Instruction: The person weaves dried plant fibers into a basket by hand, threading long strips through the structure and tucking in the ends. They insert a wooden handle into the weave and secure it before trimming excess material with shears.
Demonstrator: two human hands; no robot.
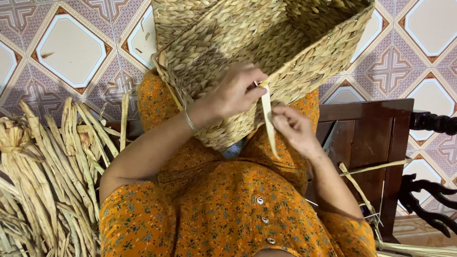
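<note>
Both bare forearms reach forward from orange sleeves, elbows bent outward. The left hand (235, 93) is palm down, wrist bent, fingers (252, 76) curled and pinched together. The right hand (294, 127) sits just beside it, lower, its fingers closed in a pinch.

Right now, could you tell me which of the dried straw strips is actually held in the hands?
The pale strip at the basket's edge, pinched by both hands; the others lie loose in the bundle or beside the chair.

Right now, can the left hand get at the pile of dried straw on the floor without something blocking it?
Probably yes. The left hand rests on the woven basket, pinching the pale strip, so it must let go first. The pile of dried straw lies just beside the left elbow, with nothing between.
</note>
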